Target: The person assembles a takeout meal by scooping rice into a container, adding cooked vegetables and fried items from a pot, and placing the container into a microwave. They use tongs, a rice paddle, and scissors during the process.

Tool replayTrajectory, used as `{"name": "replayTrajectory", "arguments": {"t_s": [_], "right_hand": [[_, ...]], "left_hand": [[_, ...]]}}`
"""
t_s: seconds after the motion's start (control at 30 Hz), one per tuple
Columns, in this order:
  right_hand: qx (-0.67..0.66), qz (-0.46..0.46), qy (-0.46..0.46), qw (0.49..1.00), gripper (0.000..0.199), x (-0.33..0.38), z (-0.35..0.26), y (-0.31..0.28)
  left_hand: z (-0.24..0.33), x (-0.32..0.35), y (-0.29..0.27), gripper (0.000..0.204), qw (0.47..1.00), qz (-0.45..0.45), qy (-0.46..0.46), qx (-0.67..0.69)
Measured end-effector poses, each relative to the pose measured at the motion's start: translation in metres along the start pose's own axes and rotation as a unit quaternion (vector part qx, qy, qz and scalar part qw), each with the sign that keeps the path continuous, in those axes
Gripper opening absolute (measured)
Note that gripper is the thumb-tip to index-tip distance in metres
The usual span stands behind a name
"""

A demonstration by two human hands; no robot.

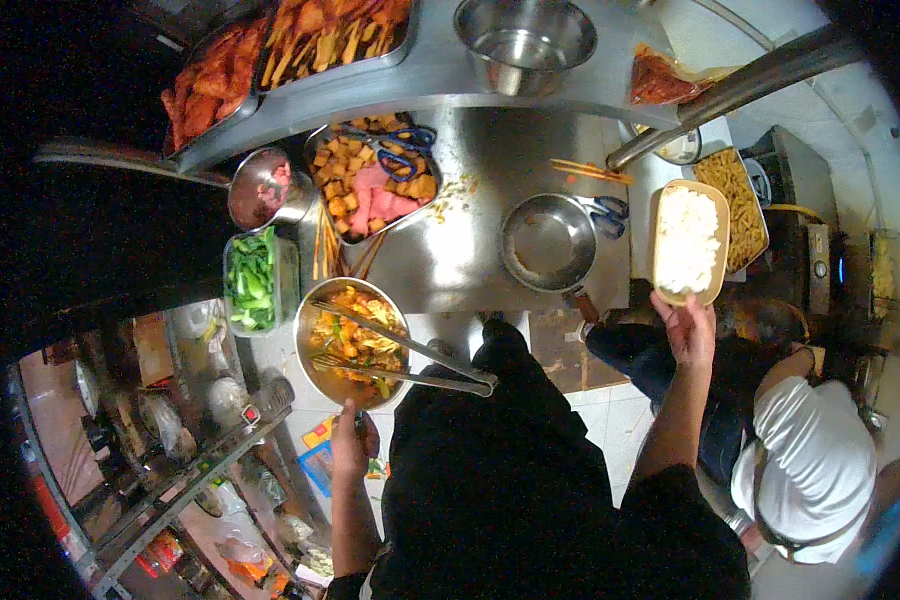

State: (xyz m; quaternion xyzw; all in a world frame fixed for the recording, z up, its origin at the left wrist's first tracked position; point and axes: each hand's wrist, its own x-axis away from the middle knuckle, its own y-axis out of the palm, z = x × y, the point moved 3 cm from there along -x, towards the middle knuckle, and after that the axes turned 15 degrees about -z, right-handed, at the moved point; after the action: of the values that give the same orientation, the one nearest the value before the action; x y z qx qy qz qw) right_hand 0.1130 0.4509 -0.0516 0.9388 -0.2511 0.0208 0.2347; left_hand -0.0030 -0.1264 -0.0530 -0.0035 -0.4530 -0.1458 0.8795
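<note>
The left hand (350,445) grips the near rim of a round metal bowl (355,343) of orange, saucy food; its fingers are partly hidden under the bowl's edge. Metal tongs (410,362) lie across this bowl, handles toward the person's dark torso. The right hand (688,328) grasps the near end of a tan oblong container of white rice (687,241), held above the right part of the counter.

The picture's rim is black, and the far trays are cut off at the top. A second person in a white top (805,460) crouches at lower right, mostly hidden. The shelves (170,440) at lower left hold small packets and jars too blurred to tell apart; a blue and yellow packet (320,455) lies beside the left wrist.

The steel counter (470,200) carries an empty bowl (548,242), a tray of cubed food with blue scissors (375,175), a clear box of green vegetables (253,278), a small metal pot (265,188) and a tray of pale strips (735,205). Below, the floor is pale tile (610,410).
</note>
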Motion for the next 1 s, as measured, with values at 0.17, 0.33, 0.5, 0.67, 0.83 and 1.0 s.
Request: {"name": "replayTrajectory", "arguments": {"t_s": [0.17,0.33,0.5,0.67,0.83,1.0], "right_hand": [[-0.177,-0.159,0.198,0.951,0.053,0.035,0.071,0.14],[-0.24,-0.198,0.233,0.921,0.048,0.016,0.209,0.253],[-0.143,-0.096,0.297,0.939,0.061,0.007,0.204,0.29],[0.301,-0.294,0.203,0.884,0.081,0.009,0.109,0.285],[0.676,-0.495,0.041,0.544,0.082,-0.008,0.085,0.328],[0.674,-0.515,-0.005,0.529,0.076,-0.043,0.054,0.318]], "left_hand": [[-0.003,0.014,-0.021,0.061,0.997,0.005,0.035,-0.072],[-0.012,0.025,-0.038,0.063,0.997,0.014,0.014,-0.069],[-0.001,0.029,-0.039,0.051,0.985,-0.005,0.118,-0.122],[0.001,0.017,-0.015,0.028,0.995,0.01,0.099,0.0],[0.012,0.004,0.032,0.025,0.988,0.027,0.149,0.039],[0.038,-0.001,0.065,0.034,0.94,0.196,0.193,-0.201]]}}
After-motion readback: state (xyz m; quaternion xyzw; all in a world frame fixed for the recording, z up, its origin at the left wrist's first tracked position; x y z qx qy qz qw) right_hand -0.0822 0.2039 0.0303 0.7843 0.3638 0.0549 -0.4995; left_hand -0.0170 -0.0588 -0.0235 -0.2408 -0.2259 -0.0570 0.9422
